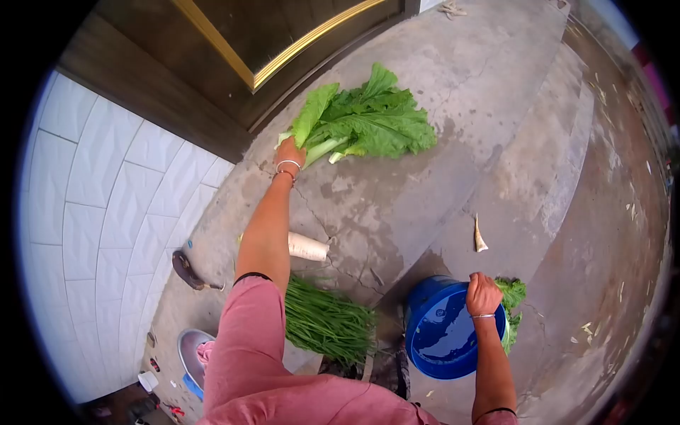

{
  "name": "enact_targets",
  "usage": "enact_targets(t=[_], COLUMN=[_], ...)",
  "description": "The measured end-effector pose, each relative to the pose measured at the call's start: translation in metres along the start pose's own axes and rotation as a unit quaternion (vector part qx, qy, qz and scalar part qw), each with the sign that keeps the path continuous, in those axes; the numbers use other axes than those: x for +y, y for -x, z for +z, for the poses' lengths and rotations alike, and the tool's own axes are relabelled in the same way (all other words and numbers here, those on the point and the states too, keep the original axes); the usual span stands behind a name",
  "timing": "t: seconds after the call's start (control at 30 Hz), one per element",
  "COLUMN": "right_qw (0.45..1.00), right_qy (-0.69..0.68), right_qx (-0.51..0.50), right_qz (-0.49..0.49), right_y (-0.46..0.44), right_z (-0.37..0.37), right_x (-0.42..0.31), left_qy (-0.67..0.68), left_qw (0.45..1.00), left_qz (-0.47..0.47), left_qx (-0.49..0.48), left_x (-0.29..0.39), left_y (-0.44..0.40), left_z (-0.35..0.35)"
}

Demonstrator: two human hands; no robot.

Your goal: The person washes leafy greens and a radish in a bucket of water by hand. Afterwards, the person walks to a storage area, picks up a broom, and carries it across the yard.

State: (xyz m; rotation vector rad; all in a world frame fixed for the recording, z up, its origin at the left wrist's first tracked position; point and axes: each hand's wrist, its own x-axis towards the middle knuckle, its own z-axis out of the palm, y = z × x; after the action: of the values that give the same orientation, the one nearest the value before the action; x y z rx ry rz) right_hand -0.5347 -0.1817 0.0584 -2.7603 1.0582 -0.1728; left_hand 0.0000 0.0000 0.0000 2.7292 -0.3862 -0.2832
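Observation:
My left hand (289, 154) reaches far forward, its fingers closed round the pale stem end of some leafy greens (386, 120). The broad green leaves lie spread on the concrete to the right of the hand. My right hand (484, 294) grips the far right rim of a blue bucket (453, 368), which is tilted and has water in it. A bunch of long, thin green stalks (329, 322) lies on the ground between my arms. Partly hidden behind my left forearm is a thick white radish (308, 246).
More leafy greens (511, 301) show behind the bucket. A small tapered root piece (479, 235) lies beyond it. Left are a dark curved object (186, 271) and a metal basin (188, 347) with pink cloth. A dark door (163, 78) and white tiled wall (106, 212) border the concrete.

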Motion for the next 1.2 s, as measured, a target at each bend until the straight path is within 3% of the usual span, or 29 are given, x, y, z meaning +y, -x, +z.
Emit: enact_targets(t=[0.1, 0.17, 0.23, 0.3, 0.43, 0.47, 0.63, 0.7, 0.87, 0.97, 1.03, 1.13, 1.2], right_qw=[1.0, 1.0, 1.0, 1.0, 1.0, 1.0, 1.0, 1.0, 0.999, 0.999, 1.0, 0.999, 0.997], right_qy=[-0.006, -0.008, 0.003, 0.013, 0.001, 0.001, 0.012, 0.011, 0.021, 0.017, 0.004, -0.014, -0.037], right_qx=[0.02, 0.02, 0.016, 0.013, 0.017, 0.018, 0.02, 0.028, 0.03, 0.027, 0.011, -0.012, -0.052], right_qz=[-0.003, -0.003, -0.003, -0.001, 0.002, 0.0, 0.004, 0.005, 0.01, 0.016, 0.021, 0.03, 0.042], right_y=[-0.009, -0.003, -0.002, -0.003, 0.0, -0.004, 0.004, 0.005, 0.006, 0.006, 0.01, 0.009, 0.014], right_z=[0.006, 0.001, 0.0, 0.001, 0.001, 0.005, 0.001, 0.002, 0.002, 0.001, -0.001, -0.002, -0.009], right_x=[-0.005, -0.001, 0.0, 0.0, 0.003, -0.001, 0.003, 0.005, 0.005, 0.005, 0.006, 0.01, 0.01], left_qy=[-0.082, -0.121, -0.13, -0.024, 0.026, 0.01, 0.065, 0.094, 0.101, 0.172, 0.421, 0.464, 0.508], left_qw=[0.993, 0.991, 0.989, 0.99, 0.993, 0.995, 0.993, 0.98, 0.978, 0.974, 0.903, 0.883, 0.858], left_qz=[0.017, 0.008, -0.014, 0.102, 0.103, 0.099, 0.098, 0.147, 0.152, 0.121, 0.083, 0.066, -0.01], left_qx=[0.083, -0.057, -0.072, -0.096, -0.059, 0.006, 0.03, 0.099, 0.102, 0.084, -0.002, -0.03, -0.081], left_x=[0.016, 0.023, 0.023, 0.002, 0.009, 0.017, 0.039, 0.047, 0.041, 0.039, 0.038, 0.036, 0.037], left_y=[-0.001, 0.008, 0.015, 0.009, 0.031, 0.035, 0.061, 0.079, 0.103, 0.132, 0.157, 0.195, 0.214], left_z=[-0.017, -0.019, -0.016, 0.005, -0.005, -0.024, -0.073, -0.096, -0.13, -0.137, -0.123, -0.103, -0.097])
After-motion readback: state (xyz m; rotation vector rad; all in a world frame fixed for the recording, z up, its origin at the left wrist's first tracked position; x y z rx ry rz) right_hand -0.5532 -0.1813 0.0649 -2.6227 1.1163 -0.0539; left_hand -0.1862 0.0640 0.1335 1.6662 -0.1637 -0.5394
